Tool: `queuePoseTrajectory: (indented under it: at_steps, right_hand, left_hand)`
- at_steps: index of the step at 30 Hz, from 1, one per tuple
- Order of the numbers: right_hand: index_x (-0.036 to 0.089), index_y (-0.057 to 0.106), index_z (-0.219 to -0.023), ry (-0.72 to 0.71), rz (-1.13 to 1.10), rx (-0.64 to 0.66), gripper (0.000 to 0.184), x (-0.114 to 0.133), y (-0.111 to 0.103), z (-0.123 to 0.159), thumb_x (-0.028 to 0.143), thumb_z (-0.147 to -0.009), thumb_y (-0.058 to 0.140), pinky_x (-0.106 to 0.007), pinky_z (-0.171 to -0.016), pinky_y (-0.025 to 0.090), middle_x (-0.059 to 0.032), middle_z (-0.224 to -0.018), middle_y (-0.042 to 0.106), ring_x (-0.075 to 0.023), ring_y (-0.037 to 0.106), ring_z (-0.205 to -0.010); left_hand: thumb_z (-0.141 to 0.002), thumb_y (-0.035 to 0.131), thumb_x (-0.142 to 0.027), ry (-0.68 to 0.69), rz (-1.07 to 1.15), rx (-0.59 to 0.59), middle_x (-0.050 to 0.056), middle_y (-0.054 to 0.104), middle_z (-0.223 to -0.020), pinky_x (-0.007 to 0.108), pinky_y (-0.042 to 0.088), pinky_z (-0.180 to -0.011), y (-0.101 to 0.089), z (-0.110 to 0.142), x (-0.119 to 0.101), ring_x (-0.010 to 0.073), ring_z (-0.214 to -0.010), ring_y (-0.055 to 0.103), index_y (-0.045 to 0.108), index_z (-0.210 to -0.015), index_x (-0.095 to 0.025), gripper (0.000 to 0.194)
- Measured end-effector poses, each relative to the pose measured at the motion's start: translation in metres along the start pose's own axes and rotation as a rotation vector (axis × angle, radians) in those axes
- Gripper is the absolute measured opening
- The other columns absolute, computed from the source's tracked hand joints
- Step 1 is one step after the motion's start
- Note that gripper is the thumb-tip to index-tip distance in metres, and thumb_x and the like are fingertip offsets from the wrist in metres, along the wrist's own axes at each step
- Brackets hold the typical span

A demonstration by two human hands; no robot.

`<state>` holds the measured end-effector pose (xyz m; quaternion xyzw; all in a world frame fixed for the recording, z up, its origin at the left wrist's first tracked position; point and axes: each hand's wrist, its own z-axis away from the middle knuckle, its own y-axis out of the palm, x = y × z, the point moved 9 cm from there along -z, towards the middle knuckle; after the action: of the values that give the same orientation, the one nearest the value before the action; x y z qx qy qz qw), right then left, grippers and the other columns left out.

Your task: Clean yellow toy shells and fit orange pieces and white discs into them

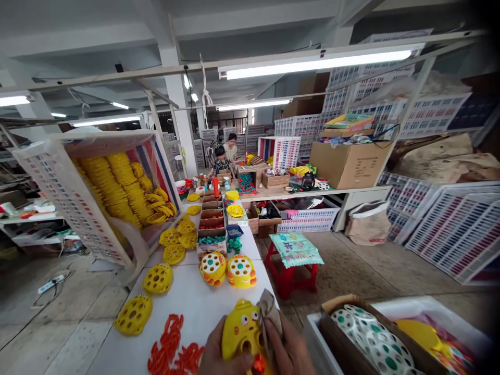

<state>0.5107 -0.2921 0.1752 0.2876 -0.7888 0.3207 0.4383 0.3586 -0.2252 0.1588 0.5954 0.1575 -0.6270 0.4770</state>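
A yellow plastic toy shell (239,324) with painted eyes and round holes is tilted up at the table's near edge. Wrapped round its left side is my left hand (219,349). My right hand (287,346) pinches a grey-brown cloth (269,308) against the shell's right side. An orange piece (258,363) shows low on the shell, between the hands. Left of my left hand lie loose orange-red plastic pieces (170,341). Beyond the shell sit two yellow toys with white holed discs, one on the left (213,268) and one on the right (241,271).
More yellow shells (157,278) lie along the table's left side. Small boxes of parts (211,240) run down the middle. A tipped crate (88,208) holds stacked yellow shells. At right are a red stool (297,278) and a box of white discs (371,333). Two people sit far back.
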Motion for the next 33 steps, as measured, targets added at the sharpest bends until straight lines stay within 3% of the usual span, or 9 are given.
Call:
queuePoseTrajectory:
  at_steps: [3,7,10,14,20,22,24,27,33]
  right_hand:
    - [0.023,0.063,-0.135,-0.242,0.211,0.038,0.040,0.029,0.034,-0.003,0.040,-0.099,0.056,-0.047,-0.097,0.059,-0.0130,-0.134,0.069,-0.0328,0.069,-0.117]
    - [0.023,0.050,-0.147,-0.475,0.321,0.179,0.048,0.064,0.081,0.003,0.027,-0.099,0.054,-0.060,-0.110,0.047,-0.0112,-0.146,0.060,-0.0336,0.058,-0.132]
    - [0.023,0.053,-0.145,-0.394,0.253,0.269,0.045,0.058,0.091,-0.003,0.030,-0.100,0.053,-0.059,-0.113,0.044,-0.0114,-0.144,0.062,-0.0331,0.057,-0.134]
    - [0.021,0.057,-0.139,0.026,0.084,0.181,0.040,0.026,0.081,-0.010,0.034,-0.106,0.038,-0.044,-0.095,0.058,-0.0133,-0.128,0.071,-0.0272,0.069,-0.116]
    - [0.023,0.048,-0.149,-0.365,0.099,0.335,0.048,0.094,0.099,0.003,0.030,-0.101,0.044,-0.059,-0.122,0.024,-0.0111,-0.145,0.060,-0.0313,0.038,-0.148]
    - [0.021,0.056,-0.141,-0.255,0.007,0.288,0.044,0.086,0.088,-0.010,0.037,-0.102,0.044,-0.053,-0.117,0.034,-0.0121,-0.135,0.066,-0.0315,0.050,-0.138]
    - [0.017,0.069,-0.119,0.049,-0.117,0.178,0.044,0.053,0.074,-0.024,0.049,-0.102,0.042,-0.044,-0.096,0.050,-0.0125,-0.108,0.074,-0.0304,0.066,-0.108]
    - [0.015,0.072,-0.095,0.453,-0.350,0.105,0.055,0.006,0.075,-0.019,0.064,-0.097,0.045,-0.034,-0.067,0.053,-0.0077,-0.080,0.072,-0.0246,0.065,-0.074]
    - [0.016,0.071,-0.101,0.651,-0.619,0.064,0.057,0.003,0.087,0.002,0.069,-0.092,0.051,-0.031,-0.063,0.052,-0.0064,-0.080,0.070,-0.0240,0.065,-0.075]
  left_hand:
    - [-0.062,0.087,-0.027,0.101,-0.132,0.009,0.005,0.075,-0.090,0.035,0.056,-0.077,0.002,-0.002,-0.009,0.0233,-0.080,0.068,0.070,-0.104,-0.018,0.046]
    - [-0.069,0.079,-0.022,0.160,-0.289,-0.145,0.009,0.076,-0.105,0.039,0.051,-0.101,-0.023,0.001,-0.020,0.0293,-0.105,0.066,0.071,-0.110,-0.019,0.041]
    - [-0.072,0.074,-0.021,0.154,-0.333,-0.083,0.009,0.076,-0.103,0.038,0.054,-0.096,-0.026,0.006,-0.026,0.0294,-0.103,0.067,0.072,-0.109,-0.019,0.037]
    - [-0.070,0.071,-0.016,0.172,-0.305,0.014,0.007,0.075,-0.109,0.038,0.057,-0.084,-0.021,0.011,-0.041,0.0270,-0.095,0.068,0.063,-0.127,-0.019,0.058]
    - [-0.068,0.072,-0.023,0.289,-0.458,-0.187,0.006,0.072,-0.088,0.035,0.057,-0.073,-0.037,0.012,-0.069,0.0246,-0.081,0.065,0.068,-0.096,-0.019,0.028]
    - [-0.066,0.074,-0.022,0.280,-0.468,-0.189,0.003,0.070,-0.081,0.031,0.056,-0.067,-0.035,0.015,-0.069,0.0219,-0.074,0.063,0.066,-0.093,-0.020,0.027]
    - [-0.068,0.077,-0.023,0.246,-0.440,-0.194,0.002,0.069,-0.079,0.029,0.055,-0.064,-0.032,0.022,-0.067,0.0204,-0.070,0.062,0.067,-0.097,-0.021,0.031]
    - [-0.068,0.082,-0.030,0.226,-0.373,-0.250,0.004,0.072,-0.084,0.029,0.056,-0.064,-0.028,0.034,-0.069,0.0225,-0.074,0.066,0.070,-0.103,-0.022,0.038]
    - [-0.061,0.089,-0.034,0.195,-0.259,-0.355,0.003,0.074,-0.084,0.027,0.057,-0.060,-0.036,0.042,-0.071,0.0218,-0.073,0.069,0.068,-0.100,-0.019,0.047]
